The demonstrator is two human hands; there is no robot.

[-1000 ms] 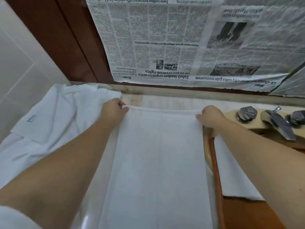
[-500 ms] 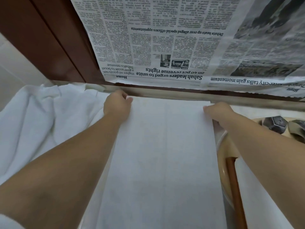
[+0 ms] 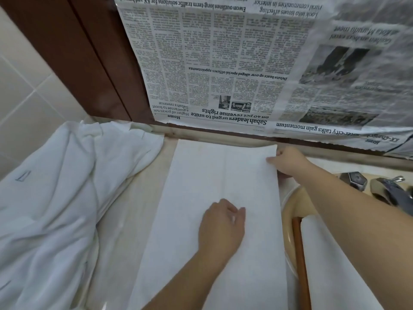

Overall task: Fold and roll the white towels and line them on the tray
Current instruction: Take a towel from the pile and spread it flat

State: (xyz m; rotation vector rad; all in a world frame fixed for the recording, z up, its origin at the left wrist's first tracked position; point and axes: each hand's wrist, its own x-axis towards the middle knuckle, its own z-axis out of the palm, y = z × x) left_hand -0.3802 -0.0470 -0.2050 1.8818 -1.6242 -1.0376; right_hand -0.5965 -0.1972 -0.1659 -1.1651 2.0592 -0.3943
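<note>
Hands: left (image 3: 221,227) presses towel (image 3: 201,253), right (image 3: 288,162) pinches corner, fingertips hidden

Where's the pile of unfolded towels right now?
The pile lies at the left of the head view, heaped on the counter against the tiled wall, just left of the flat towel that the left hand presses.

Head view, looking down, close counter (image 3: 134,220)
</note>
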